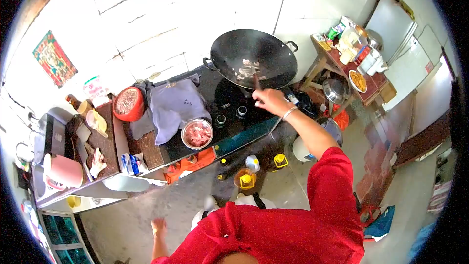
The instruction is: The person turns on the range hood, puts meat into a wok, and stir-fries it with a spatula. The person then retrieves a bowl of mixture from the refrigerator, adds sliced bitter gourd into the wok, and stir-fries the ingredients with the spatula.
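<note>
My right hand (271,101) is closed around the dark handle of a spatula (257,82) and reaches over the near rim of a large black wok (278,51). The spatula's head is down among pale pieces of meat (250,63) at the bottom of the wok, and its outline is hard to make out. Beneath the wok is a black stove (229,100) with two knobs at its front. My left hand (159,226) hangs low at my side, away from the counter, its fingers too small and blurred to read.
A metal bowl of raw meat (198,133) and a grey cloth (178,102) lie left of the stove. Farther left are a red container (128,103) and a cleaver (84,133). Oil bottles (247,181) stand on the floor. A side table (369,93) holds a plate of food (357,81).
</note>
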A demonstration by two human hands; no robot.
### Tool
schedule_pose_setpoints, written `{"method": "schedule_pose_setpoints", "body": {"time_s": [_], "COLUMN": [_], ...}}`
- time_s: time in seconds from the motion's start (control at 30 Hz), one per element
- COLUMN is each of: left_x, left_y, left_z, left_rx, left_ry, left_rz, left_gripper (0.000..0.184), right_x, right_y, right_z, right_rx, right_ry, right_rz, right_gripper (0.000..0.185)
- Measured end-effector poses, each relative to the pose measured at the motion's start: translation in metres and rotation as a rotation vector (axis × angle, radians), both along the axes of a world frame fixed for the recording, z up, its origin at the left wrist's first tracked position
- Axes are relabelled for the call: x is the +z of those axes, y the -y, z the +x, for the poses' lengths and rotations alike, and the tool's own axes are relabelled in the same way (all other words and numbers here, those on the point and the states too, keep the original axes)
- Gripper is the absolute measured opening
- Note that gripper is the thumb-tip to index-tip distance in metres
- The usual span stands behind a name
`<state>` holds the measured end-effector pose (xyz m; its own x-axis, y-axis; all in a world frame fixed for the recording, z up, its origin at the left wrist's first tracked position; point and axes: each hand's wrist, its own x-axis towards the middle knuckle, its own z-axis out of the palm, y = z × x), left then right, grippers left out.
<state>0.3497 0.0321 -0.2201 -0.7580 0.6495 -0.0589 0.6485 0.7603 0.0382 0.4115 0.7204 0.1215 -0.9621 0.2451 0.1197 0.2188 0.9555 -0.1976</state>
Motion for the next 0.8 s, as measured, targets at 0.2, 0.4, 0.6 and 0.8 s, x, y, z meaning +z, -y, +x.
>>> {"method": "schedule_pose_setpoints", "body": {"time_s": [0.2, 0.4, 0.6, 0.8], "left_x": [-0.018, -0.014, -0.009, -0.01], "left_y": [0.005, 0.03, 0.058, 0.069], "left_z": [0.12, 0.133, 0.129, 0.128], "left_rx": [0.534, 0.672, 0.751, 0.782], "left_ry": [0.711, 0.78, 0.759, 0.758], "left_rz": [0.061, 0.009, 0.025, 0.043], "left_gripper": [0.031, 0.028, 0.026, 0.023], "right_x": [0.077, 0.118, 0.014, -0.002], "right_y": [-0.047, -0.078, -0.082, -0.083], "right_z": [0.007, 0.017, -0.033, -0.035], "right_rx": [-0.419, -0.826, -0.762, -0.643], "right_ry": [-0.524, -0.577, -0.862, -0.919], "right_rz": [-0.564, -0.85, -1.354, -1.028], "right_gripper": [0.026, 0.041, 0.039, 0.027]}}
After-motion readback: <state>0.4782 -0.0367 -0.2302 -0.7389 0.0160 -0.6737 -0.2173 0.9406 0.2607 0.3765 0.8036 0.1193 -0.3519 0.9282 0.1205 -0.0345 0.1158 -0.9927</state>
